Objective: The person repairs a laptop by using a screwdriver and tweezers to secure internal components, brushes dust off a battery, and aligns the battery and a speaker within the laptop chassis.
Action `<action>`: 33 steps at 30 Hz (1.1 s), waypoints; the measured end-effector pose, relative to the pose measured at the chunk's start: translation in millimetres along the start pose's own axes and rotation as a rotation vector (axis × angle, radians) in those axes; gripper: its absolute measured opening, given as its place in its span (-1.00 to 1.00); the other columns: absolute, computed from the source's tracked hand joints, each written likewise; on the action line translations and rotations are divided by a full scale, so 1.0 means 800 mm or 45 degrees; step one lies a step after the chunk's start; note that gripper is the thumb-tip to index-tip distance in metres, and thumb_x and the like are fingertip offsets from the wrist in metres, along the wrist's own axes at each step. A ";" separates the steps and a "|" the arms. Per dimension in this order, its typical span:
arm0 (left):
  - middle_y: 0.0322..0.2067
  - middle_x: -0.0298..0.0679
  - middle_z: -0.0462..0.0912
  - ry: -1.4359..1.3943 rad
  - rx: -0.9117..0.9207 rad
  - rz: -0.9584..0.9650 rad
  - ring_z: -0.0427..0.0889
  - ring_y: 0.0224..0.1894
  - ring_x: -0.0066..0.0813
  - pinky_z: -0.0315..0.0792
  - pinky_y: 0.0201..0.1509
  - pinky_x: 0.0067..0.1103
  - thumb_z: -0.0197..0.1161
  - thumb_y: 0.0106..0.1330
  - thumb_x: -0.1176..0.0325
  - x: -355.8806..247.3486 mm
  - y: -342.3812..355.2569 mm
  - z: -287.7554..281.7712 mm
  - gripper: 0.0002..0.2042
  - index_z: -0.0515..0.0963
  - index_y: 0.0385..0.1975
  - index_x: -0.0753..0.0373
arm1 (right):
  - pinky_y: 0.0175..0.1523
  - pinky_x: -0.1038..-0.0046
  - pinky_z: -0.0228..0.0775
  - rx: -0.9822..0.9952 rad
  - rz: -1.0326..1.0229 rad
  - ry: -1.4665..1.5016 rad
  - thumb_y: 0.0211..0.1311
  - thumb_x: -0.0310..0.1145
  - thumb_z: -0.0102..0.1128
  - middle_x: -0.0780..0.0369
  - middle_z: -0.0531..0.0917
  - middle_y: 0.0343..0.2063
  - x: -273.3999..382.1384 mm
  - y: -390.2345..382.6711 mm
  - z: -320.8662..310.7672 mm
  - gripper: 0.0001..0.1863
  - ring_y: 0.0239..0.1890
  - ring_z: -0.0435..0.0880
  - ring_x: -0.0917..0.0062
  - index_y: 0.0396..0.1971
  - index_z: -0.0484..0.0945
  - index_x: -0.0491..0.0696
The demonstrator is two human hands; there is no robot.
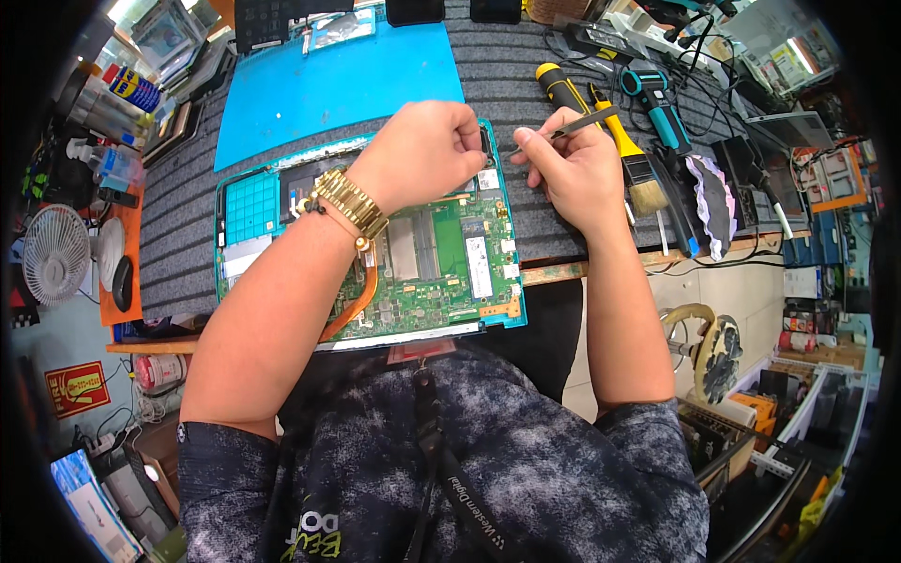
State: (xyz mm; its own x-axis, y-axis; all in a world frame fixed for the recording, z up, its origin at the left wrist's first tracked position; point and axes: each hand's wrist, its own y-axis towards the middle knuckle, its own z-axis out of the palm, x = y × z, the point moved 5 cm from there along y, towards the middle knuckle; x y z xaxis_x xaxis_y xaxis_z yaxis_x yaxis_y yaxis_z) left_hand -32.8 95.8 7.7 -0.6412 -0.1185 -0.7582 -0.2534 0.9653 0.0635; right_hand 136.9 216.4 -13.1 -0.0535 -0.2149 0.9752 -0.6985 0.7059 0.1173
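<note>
Lanyard (433,439) at six o'clock, we hold our left hand (422,155), fingers bunched (can't tell on what), over the laptop (404,249) toward ten, right hand (577,174) pinching a dark tool (593,120) at two, so slipping could gouge the board (399,310).

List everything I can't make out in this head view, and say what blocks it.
In the head view:
Whether the left hand pinches anything: its own fingers hide the fingertips.
The middle of the slim dark tool: covered by the right hand.
Part of the copper strip on the circuit board: hidden under the left forearm.
The black object at top centre: cut off by the upper edge.
</note>
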 end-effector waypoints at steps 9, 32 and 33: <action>-0.40 -0.10 0.84 0.018 0.022 -0.083 0.85 -0.34 -0.26 0.71 -0.16 -0.35 0.50 0.35 0.35 0.001 0.003 0.000 -0.84 0.77 -0.29 0.34 | -0.49 0.60 0.39 -0.015 -0.032 -0.055 0.51 -0.33 0.47 0.27 0.84 -0.48 -0.004 0.004 0.003 -0.71 -0.59 0.63 0.77 -0.42 0.57 -0.04; -0.46 -0.27 0.80 0.053 0.050 -0.074 0.78 -0.43 -0.57 0.64 -0.31 -0.54 0.52 0.39 0.42 0.002 0.007 0.002 -0.86 0.72 -0.32 0.35 | -0.51 0.59 0.36 0.016 -0.029 -0.017 0.52 -0.35 0.46 0.27 0.85 -0.48 -0.004 0.005 0.009 -0.74 -0.61 0.61 0.78 -0.42 0.63 -0.06; -0.46 -0.27 0.80 0.068 0.037 -0.056 0.78 -0.43 -0.56 0.64 -0.31 -0.53 0.53 0.38 0.41 0.000 0.007 0.002 -0.85 0.72 -0.32 0.35 | -0.51 0.59 0.36 0.015 -0.027 -0.017 0.52 -0.35 0.46 0.27 0.85 -0.48 -0.004 0.005 0.008 -0.74 -0.61 0.61 0.78 -0.42 0.63 -0.06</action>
State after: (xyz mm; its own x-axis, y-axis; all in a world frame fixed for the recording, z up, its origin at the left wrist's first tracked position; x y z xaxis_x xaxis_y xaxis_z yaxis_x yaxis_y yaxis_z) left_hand -33.2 101.7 7.2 -0.6681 -0.1721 -0.7239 -0.2611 0.9652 0.0115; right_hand 129.5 215.6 -17.3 -0.0480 -0.2389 0.9699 -0.7077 0.6933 0.1358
